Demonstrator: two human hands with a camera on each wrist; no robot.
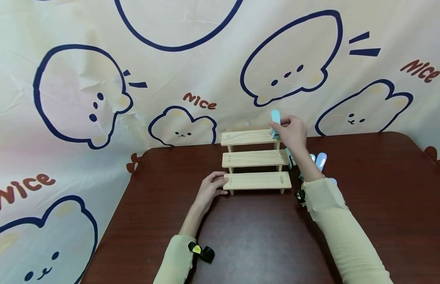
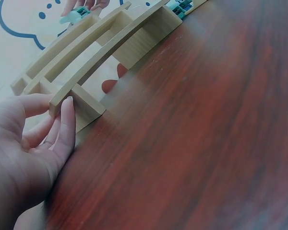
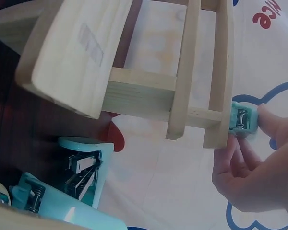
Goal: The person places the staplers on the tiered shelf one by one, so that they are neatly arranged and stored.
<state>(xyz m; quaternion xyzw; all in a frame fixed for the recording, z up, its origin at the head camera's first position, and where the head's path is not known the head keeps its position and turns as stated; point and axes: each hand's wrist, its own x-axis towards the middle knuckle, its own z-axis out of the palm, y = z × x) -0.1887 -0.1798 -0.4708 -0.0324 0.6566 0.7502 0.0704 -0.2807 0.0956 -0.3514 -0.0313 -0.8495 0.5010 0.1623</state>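
Pinching a stapler (image 1: pixel 275 117), likely light, stiff and best held mid-body, right grip (image 1: pixel 293 132) is beside the rack (image 1: pixel 257 181) left grip (image 1: pixel 209 188) holds.

A small light-blue stapler (image 1: pixel 275 117), metal spring visible, touches the top step's right end on an upright, pale wooden three-step stand (image 1: pixel 257 181).

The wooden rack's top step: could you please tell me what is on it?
A light-blue item, perhaps a stapler, is upright at the right end of the top step, pinched by the right hand. In the head view, that hand covers part of its side.
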